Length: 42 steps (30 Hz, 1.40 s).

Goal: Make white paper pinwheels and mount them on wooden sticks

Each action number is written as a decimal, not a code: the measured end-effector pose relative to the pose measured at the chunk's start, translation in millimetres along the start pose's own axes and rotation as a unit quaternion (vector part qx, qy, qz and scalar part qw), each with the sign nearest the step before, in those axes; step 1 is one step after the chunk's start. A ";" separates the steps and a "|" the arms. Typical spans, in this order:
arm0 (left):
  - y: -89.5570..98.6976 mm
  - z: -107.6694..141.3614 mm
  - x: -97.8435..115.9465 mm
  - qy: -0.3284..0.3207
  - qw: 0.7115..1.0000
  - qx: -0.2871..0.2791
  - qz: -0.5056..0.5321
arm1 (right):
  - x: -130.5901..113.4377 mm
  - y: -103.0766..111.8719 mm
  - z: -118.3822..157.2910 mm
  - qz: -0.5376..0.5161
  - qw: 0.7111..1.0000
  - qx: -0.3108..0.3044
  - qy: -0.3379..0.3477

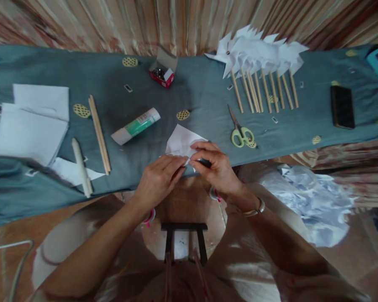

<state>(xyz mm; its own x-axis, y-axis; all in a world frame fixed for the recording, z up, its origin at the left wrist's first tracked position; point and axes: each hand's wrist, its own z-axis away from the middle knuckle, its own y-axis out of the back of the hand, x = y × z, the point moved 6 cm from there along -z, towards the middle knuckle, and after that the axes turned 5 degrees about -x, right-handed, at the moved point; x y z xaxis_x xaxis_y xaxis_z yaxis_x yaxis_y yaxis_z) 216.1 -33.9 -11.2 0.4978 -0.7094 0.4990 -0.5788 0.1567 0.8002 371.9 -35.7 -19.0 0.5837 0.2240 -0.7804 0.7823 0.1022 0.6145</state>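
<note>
A small white piece of paper [180, 140], folded or cut to a point at the top, lies at the near edge of the cloth-covered table. My left hand [162, 175] presses its fingers together on the paper's near edge. From the other side, my right hand [216, 165] pinches the same edge between thumb and fingers. A dark slim object [204, 162] shows in the right hand, its kind hidden by the fingers. Right of the paper lie scissors [239, 136] with light green handles. Beyond on the left is a white-and-green tube [136, 126].
Paper pinwheels [261, 52] on wooden sticks lie at the back right. A small red box [161, 77] of metal bits stands open. Left are bare sticks [99, 134], white sheets [28, 134] and a white pen-like tool [81, 167]. Right: a phone [342, 107] and a plastic bag [311, 205] below.
</note>
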 end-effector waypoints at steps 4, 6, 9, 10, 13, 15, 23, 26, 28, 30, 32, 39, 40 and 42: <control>2.0 2.3 3.0 -0.025 1.000 0.008 0.004 | 1.0 -0.7 0.2 -0.011 1.000 0.007 0.001; 2.8 3.1 3.8 -0.031 0.999 0.011 0.006 | 1.3 -1.0 0.1 -0.015 1.000 0.008 -0.002; 3.3 3.7 3.2 -0.026 1.000 0.014 0.007 | 0.9 -1.3 -0.8 -0.017 1.000 0.011 -0.005; 3.3 3.9 2.9 -0.024 1.000 0.014 0.008 | 0.6 -1.4 -1.2 -0.016 1.000 0.013 -0.005; 3.1 4.4 2.5 -0.028 0.999 0.014 0.008 | -0.5 -1.3 -2.7 -0.012 1.000 0.018 -0.005; 2.7 4.8 2.7 -0.038 0.999 0.012 0.006 | -1.1 -1.3 -3.3 -0.008 1.000 0.021 -0.006; 2.7 3.4 2.9 -0.051 0.999 0.007 -0.010 | -3.0 -1.4 -4.6 0.012 0.999 0.030 -0.013; 0.9 1.7 0.7 -0.040 0.999 0.005 -0.018 | -3.1 -1.6 -4.7 0.013 0.999 0.037 -0.015; 0.0 1.2 -1.1 -0.033 0.999 0.010 -0.022 | -2.9 -1.9 -4.8 0.013 0.999 0.042 -0.019; -0.3 0.8 -1.8 -0.031 0.999 0.016 -0.024 | -2.9 -2.1 -4.9 0.013 0.999 0.049 -0.021; 0.0 0.1 -2.0 -0.027 0.999 0.018 -0.025 | -3.1 -2.3 -5.0 0.014 0.998 0.054 -0.021; 1.9 -1.4 -1.9 -0.013 0.999 0.020 -0.025 | -4.3 -1.7 -4.5 0.022 0.998 0.057 -0.022; 1.7 -1.3 -2.1 -0.011 1.000 0.018 -0.023 | -4.5 -1.4 -4.2 0.023 0.998 0.057 -0.022; 1.7 -1.4 -2.5 -0.007 1.000 0.016 -0.021 | -4.8 -1.0 -3.8 0.024 0.998 0.056 -0.024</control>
<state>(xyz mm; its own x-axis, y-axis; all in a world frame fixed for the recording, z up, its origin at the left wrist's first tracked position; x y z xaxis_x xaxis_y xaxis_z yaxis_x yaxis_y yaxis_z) 214.8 -30.9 -10.6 0.5131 -0.7252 0.4591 -0.5775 0.1040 0.8097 367.5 -33.3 -15.5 0.6280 0.1798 -0.7572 0.7717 -0.0176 0.6358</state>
